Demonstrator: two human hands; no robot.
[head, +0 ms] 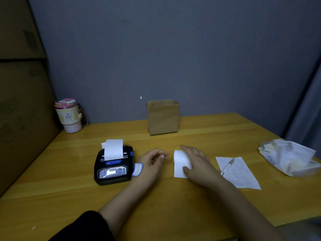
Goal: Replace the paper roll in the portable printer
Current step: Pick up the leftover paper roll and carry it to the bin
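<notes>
A black portable printer (113,165) sits on the wooden table (156,197), left of centre, with a white paper strip (113,149) standing up out of its slot. A small white-and-blue piece (137,169) lies against its right side. My left hand (153,158) rests just right of the printer with fingers curled loosely, holding nothing that I can make out. My right hand (196,160) lies flat on a curled white paper strip (179,161), thumb pressing its lower edge.
A small brown cardboard box (163,117) stands at the back centre. A pink-lidded cup (68,115) is at the back left beside large cartons (22,101). A written sheet with a pen (238,171) and a crumpled plastic pack (290,157) lie to the right.
</notes>
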